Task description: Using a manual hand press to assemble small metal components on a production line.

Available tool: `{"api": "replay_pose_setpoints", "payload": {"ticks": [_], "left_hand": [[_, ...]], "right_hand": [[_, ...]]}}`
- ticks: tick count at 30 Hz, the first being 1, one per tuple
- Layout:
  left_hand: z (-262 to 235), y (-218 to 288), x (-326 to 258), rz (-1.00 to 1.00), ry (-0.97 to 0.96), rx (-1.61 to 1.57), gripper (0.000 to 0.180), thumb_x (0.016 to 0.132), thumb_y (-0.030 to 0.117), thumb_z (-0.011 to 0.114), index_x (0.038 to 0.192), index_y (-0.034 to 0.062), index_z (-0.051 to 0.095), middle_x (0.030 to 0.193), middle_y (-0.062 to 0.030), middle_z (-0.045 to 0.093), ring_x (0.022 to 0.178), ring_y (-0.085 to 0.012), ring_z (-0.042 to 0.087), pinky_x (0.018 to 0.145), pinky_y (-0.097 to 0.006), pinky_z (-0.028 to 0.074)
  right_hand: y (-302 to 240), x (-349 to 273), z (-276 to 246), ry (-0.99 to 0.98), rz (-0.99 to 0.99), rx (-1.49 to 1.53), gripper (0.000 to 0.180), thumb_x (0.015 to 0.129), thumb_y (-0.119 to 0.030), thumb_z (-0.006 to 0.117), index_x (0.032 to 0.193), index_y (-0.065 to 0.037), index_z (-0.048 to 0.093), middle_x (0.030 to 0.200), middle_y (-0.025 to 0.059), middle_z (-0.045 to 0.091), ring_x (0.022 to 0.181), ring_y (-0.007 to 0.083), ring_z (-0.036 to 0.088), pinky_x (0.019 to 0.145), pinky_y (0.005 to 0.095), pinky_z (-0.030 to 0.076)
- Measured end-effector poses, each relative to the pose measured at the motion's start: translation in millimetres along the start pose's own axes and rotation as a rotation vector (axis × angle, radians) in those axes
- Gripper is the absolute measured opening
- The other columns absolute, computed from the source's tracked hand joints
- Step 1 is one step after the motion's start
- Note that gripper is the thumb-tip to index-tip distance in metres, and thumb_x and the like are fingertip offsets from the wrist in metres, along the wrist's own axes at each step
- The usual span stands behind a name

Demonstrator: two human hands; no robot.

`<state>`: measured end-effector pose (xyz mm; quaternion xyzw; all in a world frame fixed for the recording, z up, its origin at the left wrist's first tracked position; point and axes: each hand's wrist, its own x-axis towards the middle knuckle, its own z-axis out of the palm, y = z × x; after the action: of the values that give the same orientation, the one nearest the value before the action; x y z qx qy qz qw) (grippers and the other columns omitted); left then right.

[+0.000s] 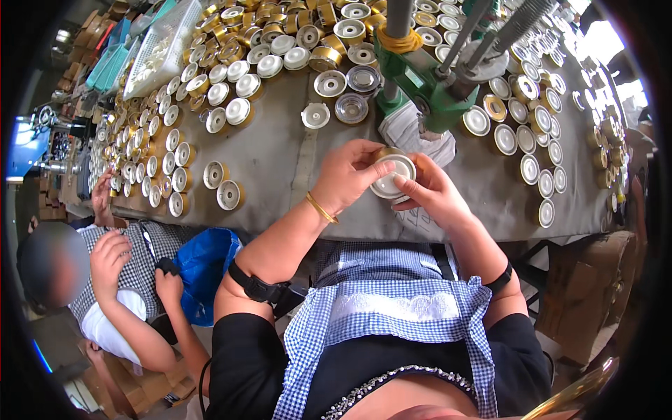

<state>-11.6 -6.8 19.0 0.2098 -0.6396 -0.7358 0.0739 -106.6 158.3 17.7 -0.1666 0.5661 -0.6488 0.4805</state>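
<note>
My left hand [348, 175] and my right hand [428, 193] together hold one round gold can with a white disc face [394, 173], just above the grey table's front edge [294, 157]. Left fingers wrap its top and left rim; right fingers touch its lower right side. The can sits directly below the green hand press [420, 77]. A gold bangle is on my left wrist, and black bands are on both forearms.
Several gold-and-white round cans [231, 194] cover the table left, back and right. A white cloth [413, 133] lies under the press. A white basket [162, 45] stands back left. A person [119, 280] sits at my left beside a blue bag [206, 269]. A cardboard box [588, 294] stands lower right.
</note>
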Motion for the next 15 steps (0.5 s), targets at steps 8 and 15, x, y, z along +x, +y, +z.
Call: {"api": "replay_pose_setpoints", "payload": {"ticks": [8, 15], "left_hand": [[1, -21, 28, 0.048, -0.030, 0.401, 0.036, 0.082, 0.029, 0.072, 0.100, -0.0017, 0.066, 0.090, -0.0129, 0.071, 0.082, -0.0194, 0.069, 0.073, -0.029, 0.053], [-1, -47, 55, -0.208, 0.087, 0.315, 0.041, 0.084, 0.035, 0.070, 0.099, -0.0015, 0.060, 0.078, -0.0122, 0.068, 0.072, -0.0186, 0.070, 0.063, -0.029, 0.055]], "right_hand": [[19, 22, -20, 0.198, 0.011, -0.200, 0.036, 0.092, -0.028, 0.062, 0.107, 0.004, 0.058, 0.079, 0.0069, 0.064, 0.059, 0.0103, 0.061, 0.053, 0.0246, 0.052], [-6, 23, -71, 0.592, -0.365, -0.301, 0.026, 0.095, -0.019, 0.058, 0.111, 0.001, 0.060, 0.084, 0.0048, 0.062, 0.057, 0.0099, 0.057, 0.049, 0.0246, 0.047]]}}
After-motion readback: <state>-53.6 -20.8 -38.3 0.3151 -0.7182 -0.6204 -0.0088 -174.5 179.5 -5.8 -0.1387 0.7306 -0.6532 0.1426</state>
